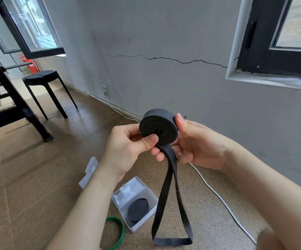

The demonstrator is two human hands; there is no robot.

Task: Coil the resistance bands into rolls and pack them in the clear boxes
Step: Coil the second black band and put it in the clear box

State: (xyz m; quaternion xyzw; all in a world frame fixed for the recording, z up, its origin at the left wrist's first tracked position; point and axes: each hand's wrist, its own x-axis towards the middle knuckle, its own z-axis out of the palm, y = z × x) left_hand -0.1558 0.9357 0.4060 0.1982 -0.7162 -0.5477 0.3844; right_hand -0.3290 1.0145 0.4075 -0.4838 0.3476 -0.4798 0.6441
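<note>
A black resistance band (158, 126) is partly wound into a flat coil held up in front of me. My left hand (128, 150) pinches the coil's lower left with thumb on its face. My right hand (196, 143) grips its right rim, thumb on top. The unrolled tail (171, 204) hangs down as a loop towards the floor. Below, an open clear box (126, 190) on the floor holds a coiled black band (138, 209). A green band (120, 231) lies beside that box, partly hidden by my left forearm.
Another clear box (89, 172) lies on the floor left of my left arm. A white cable (218, 195) runs along the floor by the grey wall. A black stool (45, 82) and a black metal frame (16, 105) stand at the left.
</note>
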